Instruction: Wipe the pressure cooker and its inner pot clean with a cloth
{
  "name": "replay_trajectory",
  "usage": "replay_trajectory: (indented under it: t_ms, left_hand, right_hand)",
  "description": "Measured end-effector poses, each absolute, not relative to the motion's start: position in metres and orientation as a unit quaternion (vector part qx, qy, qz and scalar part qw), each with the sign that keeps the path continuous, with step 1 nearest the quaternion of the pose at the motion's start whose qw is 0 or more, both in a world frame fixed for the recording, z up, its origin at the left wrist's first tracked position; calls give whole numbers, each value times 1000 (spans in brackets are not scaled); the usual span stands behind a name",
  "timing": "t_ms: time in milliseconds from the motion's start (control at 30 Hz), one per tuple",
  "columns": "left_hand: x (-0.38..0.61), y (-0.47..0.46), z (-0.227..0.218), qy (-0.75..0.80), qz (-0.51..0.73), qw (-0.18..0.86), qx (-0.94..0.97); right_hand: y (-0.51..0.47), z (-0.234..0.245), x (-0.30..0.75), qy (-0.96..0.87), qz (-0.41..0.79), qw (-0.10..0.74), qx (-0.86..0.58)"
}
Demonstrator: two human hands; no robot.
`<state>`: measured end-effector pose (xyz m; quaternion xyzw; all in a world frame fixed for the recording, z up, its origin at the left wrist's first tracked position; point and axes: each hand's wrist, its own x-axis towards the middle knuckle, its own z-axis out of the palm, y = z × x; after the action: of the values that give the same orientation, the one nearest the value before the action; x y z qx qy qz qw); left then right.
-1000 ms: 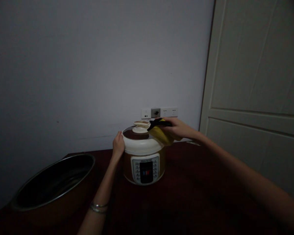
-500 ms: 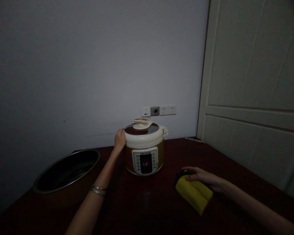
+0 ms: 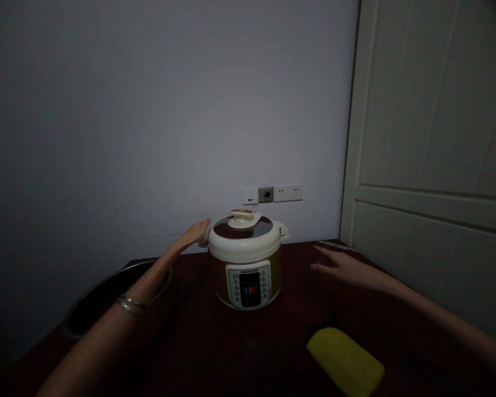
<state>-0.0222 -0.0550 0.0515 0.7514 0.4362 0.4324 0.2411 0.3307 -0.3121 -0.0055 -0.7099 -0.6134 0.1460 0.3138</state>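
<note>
An electric pressure cooker [image 3: 244, 249], cream and gold with a brown lid top and a front control panel, stands upright on the dark red table. My left hand [image 3: 197, 232] is closed at its left side handle; some fingers are hidden behind it. To the cooker's right, my right hand [image 3: 342, 267] is over the table, empty, fingers stretched out and apart, not touching the cooker. Below that hand a folded yellow cloth [image 3: 347, 361] lies on the table, with something dark along its far edge that is hard to make out.
A large dark round pot [image 3: 76, 320] with a metal rim stands at the left, partly covered by my left forearm. Wall sockets [image 3: 288, 193] sit behind the cooker. A pale panelled door [image 3: 430, 138] borders the table on the right.
My right hand has let go of the yellow cloth, which now lies on the table, and has moved up and away. My left hand has shifted onto the cooker's side handle. The view moved slightly.
</note>
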Motion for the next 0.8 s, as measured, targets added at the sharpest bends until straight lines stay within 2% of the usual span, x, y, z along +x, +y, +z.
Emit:
replay_trajectory:
  t_ms: [100,200,433,567,733,800]
  left_hand:
    - [-31,-55,60,463,305,329,764]
    - [-41,-48,61,476,268,373,750]
    - [-52,-30,58,462,142,521,703]
    - [-49,-19,55,465,136,552,679]
    - [-46,-7,54,468,96,566,672]
    - [-44,-4,55,465,76,568,675]
  right_hand:
    - [-286,20,325,-587,150,359,-710]
    - [-257,31,326,-559,168,383,-716]
    - [-202,27,329,-455,309,451,-702]
    - [-190,24,325,-422,375,444,-696]
    - [-185,24,318,-461,508,388,-616]
    - [-182,24,315,-454,521,381,-615]
